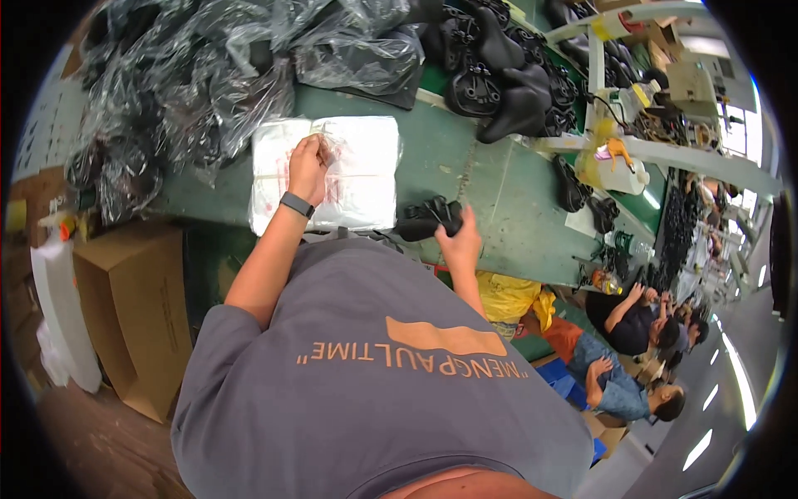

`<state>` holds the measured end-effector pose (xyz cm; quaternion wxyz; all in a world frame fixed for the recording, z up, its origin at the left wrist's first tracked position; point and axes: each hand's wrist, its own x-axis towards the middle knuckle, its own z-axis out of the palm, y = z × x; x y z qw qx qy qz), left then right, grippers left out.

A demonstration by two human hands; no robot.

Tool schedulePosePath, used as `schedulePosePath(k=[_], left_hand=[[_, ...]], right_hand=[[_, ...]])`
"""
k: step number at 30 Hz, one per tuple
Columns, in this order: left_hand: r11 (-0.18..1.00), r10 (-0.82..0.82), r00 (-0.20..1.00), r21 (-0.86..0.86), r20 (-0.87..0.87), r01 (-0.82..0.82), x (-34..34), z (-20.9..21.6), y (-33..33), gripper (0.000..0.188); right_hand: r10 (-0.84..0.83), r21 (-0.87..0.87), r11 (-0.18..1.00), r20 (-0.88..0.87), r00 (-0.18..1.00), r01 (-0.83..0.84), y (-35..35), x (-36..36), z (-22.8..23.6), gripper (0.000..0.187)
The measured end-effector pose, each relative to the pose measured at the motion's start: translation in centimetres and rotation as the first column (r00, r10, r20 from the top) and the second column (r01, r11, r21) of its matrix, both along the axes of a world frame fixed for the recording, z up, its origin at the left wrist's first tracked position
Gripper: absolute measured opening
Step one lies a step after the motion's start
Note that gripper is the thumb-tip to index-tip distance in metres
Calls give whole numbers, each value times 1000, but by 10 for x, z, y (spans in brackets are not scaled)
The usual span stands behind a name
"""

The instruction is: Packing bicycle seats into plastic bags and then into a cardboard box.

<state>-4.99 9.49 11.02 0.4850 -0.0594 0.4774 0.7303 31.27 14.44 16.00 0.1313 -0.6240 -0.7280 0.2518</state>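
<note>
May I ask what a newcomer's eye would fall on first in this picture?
Probably the shiny plastic stack at the near edge of the green bench, beneath the left hand. Next, perhaps, comes the big heap of plastic-wrapped items at the upper left, then the black saddle at the right hand.

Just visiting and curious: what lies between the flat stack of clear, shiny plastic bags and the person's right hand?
A black, padded bicycle saddle lies between the stack and the right hand, as the head view shows.
</note>
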Motion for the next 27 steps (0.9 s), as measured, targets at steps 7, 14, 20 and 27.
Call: schedulePosePath(k=[7, 14, 20, 27], left_hand=[[991, -100, 995, 89, -15, 101, 21, 51, -51, 19], [933, -315, 933, 125, -174, 338, -8, 59, -66, 23], [712, -618, 770, 301, -159, 634, 4, 54, -71, 23], [901, -166, 929, 433, 332, 7, -38, 100, -127, 15]], right_hand=[[-606, -968, 225, -49, 794, 112, -54, 79, -63, 45], [-541, -682, 679, -715, 443, -272, -50, -27, 19, 56], [-341, -649, 277, -756, 559, -709, 35, -147, 45, 57], [-414, -678, 362, -732, 541, -640, 29, -192, 83, 50]])
